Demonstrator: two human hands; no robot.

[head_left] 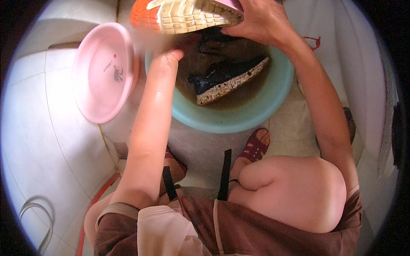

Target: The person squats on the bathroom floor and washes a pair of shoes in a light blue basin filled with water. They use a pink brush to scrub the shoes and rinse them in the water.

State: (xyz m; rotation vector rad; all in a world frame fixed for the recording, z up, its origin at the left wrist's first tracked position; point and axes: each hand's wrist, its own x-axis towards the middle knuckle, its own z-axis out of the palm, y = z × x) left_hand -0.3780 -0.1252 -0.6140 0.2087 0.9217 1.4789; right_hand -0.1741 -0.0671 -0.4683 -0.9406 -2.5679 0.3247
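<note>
At the top of the view my right hand grips a shoe with a cream ridged sole and an orange end, its sole turned towards me. Below the orange end is my left hand, badly blurred; whether its fingers hold anything cannot be made out. Both hands are over a turquoise plastic basin of murky brown water. A dark shoe with a cracked white sole lies on its side in that water, and further dark items sit behind it, partly hidden by the raised shoe.
A pink plastic basin stands tilted at the left, by the white tiled wall. A red hose and a grey hose run at lower left. My feet in dark red sandals are just below the turquoise basin. A pale curtain-like sheet hangs right.
</note>
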